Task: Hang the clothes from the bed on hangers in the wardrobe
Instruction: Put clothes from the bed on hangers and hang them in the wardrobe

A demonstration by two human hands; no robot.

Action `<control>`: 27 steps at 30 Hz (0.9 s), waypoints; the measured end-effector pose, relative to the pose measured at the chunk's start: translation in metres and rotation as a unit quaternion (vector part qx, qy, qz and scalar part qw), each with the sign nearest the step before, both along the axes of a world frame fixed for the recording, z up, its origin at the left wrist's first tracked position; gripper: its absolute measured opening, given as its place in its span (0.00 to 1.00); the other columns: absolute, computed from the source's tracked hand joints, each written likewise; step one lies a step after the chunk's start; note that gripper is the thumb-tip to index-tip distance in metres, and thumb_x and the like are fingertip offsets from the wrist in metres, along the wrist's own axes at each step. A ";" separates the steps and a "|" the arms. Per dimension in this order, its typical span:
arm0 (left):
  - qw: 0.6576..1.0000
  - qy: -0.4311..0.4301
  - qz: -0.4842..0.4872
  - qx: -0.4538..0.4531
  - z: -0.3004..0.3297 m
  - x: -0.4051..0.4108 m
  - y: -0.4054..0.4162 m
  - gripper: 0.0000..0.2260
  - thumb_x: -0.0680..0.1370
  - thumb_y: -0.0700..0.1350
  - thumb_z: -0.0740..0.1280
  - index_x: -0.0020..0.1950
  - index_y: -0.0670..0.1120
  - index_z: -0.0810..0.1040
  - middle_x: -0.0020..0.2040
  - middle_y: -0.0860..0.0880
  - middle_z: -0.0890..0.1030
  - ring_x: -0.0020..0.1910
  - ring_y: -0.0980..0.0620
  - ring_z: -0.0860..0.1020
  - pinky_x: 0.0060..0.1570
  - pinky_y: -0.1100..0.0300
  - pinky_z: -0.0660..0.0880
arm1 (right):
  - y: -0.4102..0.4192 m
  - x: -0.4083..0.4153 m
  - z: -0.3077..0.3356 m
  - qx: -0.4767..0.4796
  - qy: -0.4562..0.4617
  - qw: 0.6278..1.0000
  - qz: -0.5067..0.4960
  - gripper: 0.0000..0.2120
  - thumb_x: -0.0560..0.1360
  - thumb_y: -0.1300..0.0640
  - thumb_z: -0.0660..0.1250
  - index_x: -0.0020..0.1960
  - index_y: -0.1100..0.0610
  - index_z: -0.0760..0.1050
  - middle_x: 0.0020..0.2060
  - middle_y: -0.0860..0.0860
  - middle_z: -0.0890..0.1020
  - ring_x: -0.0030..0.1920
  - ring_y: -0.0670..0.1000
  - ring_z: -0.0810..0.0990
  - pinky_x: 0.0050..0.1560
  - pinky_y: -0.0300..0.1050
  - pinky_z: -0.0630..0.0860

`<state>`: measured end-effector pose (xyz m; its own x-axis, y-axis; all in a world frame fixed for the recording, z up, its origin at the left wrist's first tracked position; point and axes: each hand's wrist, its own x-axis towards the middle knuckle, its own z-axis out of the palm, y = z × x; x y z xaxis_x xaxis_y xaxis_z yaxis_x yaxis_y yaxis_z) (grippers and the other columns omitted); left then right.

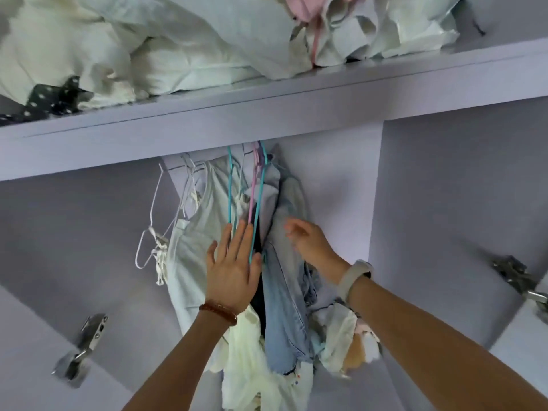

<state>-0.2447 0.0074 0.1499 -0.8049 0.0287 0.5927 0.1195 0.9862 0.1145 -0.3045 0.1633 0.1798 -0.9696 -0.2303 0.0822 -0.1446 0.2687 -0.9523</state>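
**Two hands among hung clothes**

Lilac wardrobe (415, 179); shelf edge above heaped with pale laundry (178, 48). Denim garment (281, 292) hanging mid-rail beside teal hanger (229, 188). Left hand (232, 271) flat, fingers straight, pressing hangers. Right hand (311, 244) loosely curled against denim; grip unclear.

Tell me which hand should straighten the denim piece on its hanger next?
Right, probably. The right hand is at the denim garment, fingers loosely curled. The left hand lies flat against the teal hangers.
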 end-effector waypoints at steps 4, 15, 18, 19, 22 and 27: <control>0.999 -0.029 -0.033 0.030 -0.002 0.000 -0.008 0.28 0.80 0.59 0.37 0.73 0.46 0.56 0.73 0.50 0.59 0.73 0.48 0.55 0.66 0.49 0.59 | -0.043 -0.030 0.037 -0.146 -0.119 0.981 0.047 0.14 0.80 0.61 0.55 0.63 0.65 0.69 0.57 0.63 0.77 0.48 0.55 0.78 0.56 0.51 0.74; 0.996 -0.057 -0.005 0.067 -0.010 -0.001 -0.005 0.25 0.78 0.55 0.43 0.74 0.48 0.56 0.73 0.55 0.51 0.74 0.55 0.48 0.68 0.45 0.62 | -0.045 -0.057 0.047 -0.100 -0.050 0.980 -0.167 0.12 0.72 0.59 0.60 0.31 0.54 0.65 0.30 0.52 0.71 0.28 0.51 0.70 0.32 0.39 0.66; 0.996 -0.054 0.005 0.074 -0.012 -0.001 -0.001 0.26 0.78 0.55 0.44 0.74 0.48 0.57 0.75 0.51 0.55 0.73 0.55 0.48 0.67 0.46 0.63 | -0.023 -0.062 0.042 -0.077 0.009 0.972 -0.221 0.19 0.77 0.60 0.56 0.27 0.54 0.61 0.29 0.53 0.70 0.38 0.54 0.70 0.40 0.42 0.65; 0.996 -0.053 0.008 0.076 -0.011 0.000 0.001 0.26 0.78 0.55 0.44 0.74 0.48 0.58 0.75 0.50 0.57 0.73 0.55 0.48 0.66 0.47 0.63 | -0.017 -0.063 0.041 -0.079 0.021 0.970 -0.227 0.20 0.77 0.60 0.56 0.27 0.54 0.61 0.27 0.51 0.67 0.36 0.54 0.69 0.40 0.42 0.65; 0.996 -0.052 0.017 0.073 -0.008 0.000 0.005 0.25 0.78 0.53 0.46 0.73 0.46 0.61 0.74 0.46 0.62 0.72 0.53 0.50 0.62 0.47 0.67 | 0.000 -0.062 0.036 -0.105 0.042 0.967 -0.229 0.22 0.78 0.61 0.56 0.26 0.55 0.59 0.24 0.50 0.64 0.28 0.50 0.63 0.37 0.42 0.62; 0.994 -0.062 0.028 0.084 -0.003 0.003 0.010 0.27 0.77 0.55 0.44 0.73 0.44 0.62 0.72 0.44 0.64 0.73 0.49 0.57 0.59 0.47 0.70 | 0.024 -0.061 0.038 -0.123 0.071 0.966 -0.217 0.15 0.79 0.60 0.57 0.35 0.62 0.69 0.26 0.52 0.66 0.29 0.48 0.64 0.31 0.40 0.64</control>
